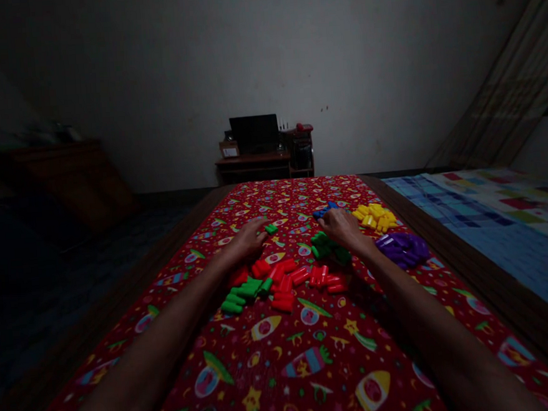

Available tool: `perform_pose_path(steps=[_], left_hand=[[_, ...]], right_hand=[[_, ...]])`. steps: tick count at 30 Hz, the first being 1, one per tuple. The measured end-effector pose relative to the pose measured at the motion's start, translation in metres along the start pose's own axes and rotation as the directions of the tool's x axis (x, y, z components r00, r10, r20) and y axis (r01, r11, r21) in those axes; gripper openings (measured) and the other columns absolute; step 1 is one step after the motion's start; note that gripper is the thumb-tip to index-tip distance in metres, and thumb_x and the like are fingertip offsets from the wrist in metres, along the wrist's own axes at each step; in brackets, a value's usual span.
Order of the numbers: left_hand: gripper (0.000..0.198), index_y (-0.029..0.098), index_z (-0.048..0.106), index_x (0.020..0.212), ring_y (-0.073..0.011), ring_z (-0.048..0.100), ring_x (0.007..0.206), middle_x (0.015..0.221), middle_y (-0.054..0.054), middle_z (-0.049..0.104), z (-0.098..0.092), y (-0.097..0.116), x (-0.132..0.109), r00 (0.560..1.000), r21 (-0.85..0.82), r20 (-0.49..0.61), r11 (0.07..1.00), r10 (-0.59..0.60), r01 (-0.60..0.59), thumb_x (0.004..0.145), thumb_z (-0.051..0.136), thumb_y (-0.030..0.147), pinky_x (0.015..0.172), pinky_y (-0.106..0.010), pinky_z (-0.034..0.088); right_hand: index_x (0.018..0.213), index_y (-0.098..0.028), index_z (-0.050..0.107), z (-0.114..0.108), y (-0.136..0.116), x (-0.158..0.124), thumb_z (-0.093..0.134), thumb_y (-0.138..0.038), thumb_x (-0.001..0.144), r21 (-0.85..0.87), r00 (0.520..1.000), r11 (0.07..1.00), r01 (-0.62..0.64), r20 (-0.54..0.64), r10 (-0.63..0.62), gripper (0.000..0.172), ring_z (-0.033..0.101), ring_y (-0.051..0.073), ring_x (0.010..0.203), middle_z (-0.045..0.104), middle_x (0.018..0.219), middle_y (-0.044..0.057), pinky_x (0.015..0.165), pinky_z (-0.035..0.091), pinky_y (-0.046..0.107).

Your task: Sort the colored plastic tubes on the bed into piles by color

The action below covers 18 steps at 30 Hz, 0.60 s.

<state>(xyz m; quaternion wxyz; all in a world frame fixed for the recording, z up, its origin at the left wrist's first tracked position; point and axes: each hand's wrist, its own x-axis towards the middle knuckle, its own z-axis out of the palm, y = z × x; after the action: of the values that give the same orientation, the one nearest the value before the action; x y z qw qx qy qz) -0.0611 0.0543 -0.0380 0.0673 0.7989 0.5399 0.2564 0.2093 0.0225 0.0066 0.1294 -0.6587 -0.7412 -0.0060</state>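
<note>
Green pieces [270, 229] beyond the red pieces [282, 284] seem light, stiff, slippery; pinch their sides. Left fingers [256, 224] are slightly parted beside them, right fingers [331, 219] bent; any hold I cannot tell.

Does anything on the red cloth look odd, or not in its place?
I see no clear damage. One mildly odd thing: some green pieces lie mixed against the red pieces, while the yellow pieces and purple pieces sit in single-colour piles.

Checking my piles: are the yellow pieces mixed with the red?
No, the yellow pieces lie apart, to the right of the red pieces.
</note>
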Motion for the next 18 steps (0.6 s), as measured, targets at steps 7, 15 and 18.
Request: perform_pose_path(steps=[7, 15, 18], left_hand=[[0.025, 0.017, 0.073, 0.093, -0.0240, 0.067, 0.091, 0.094, -0.010, 0.073, 0.024, 0.021, 0.033, 0.992, 0.114, 0.119, 0.992, 0.048, -0.062, 0.078, 0.054, 0.023, 0.085, -0.032, 0.051], [0.036, 0.017, 0.066, 0.113, -0.0211, 0.067, 0.091, 0.106, -0.007, 0.072, 0.045, 0.095, 0.038, 0.963, -0.205, 0.114, 0.954, 0.244, -0.218, 0.081, 0.060, 0.032, 0.080, -0.030, 0.052], [0.036, 0.018, 0.064, 0.115, -0.0224, 0.065, 0.098, 0.110, -0.007, 0.070, 0.060, 0.110, 0.032, 0.906, -0.189, 0.106, 0.903, 0.410, -0.386, 0.080, 0.062, 0.026, 0.087, -0.033, 0.051]], right_hand=[[0.090, -0.014, 0.074, -0.017, 0.008, 0.004, 0.040, -0.034, 0.093, 0.045, 0.995, 0.999, 0.003, -0.097, 0.002, 0.040, 0.065, 0.019, 0.078, 0.073, 0.090, 0.014, 0.061, 0.034, 0.026], [0.092, -0.016, 0.075, -0.031, 0.014, 0.003, 0.042, -0.033, 0.092, 0.106, 0.973, 0.994, -0.022, -0.226, 0.046, 0.038, 0.064, 0.018, 0.079, 0.073, 0.091, 0.012, 0.064, 0.036, 0.025], [0.093, -0.016, 0.075, -0.028, 0.012, 0.003, 0.041, -0.035, 0.092, 0.097, 0.972, 0.995, 0.003, -0.234, 0.020, 0.039, 0.064, 0.019, 0.081, 0.073, 0.093, 0.013, 0.067, 0.038, 0.025]])
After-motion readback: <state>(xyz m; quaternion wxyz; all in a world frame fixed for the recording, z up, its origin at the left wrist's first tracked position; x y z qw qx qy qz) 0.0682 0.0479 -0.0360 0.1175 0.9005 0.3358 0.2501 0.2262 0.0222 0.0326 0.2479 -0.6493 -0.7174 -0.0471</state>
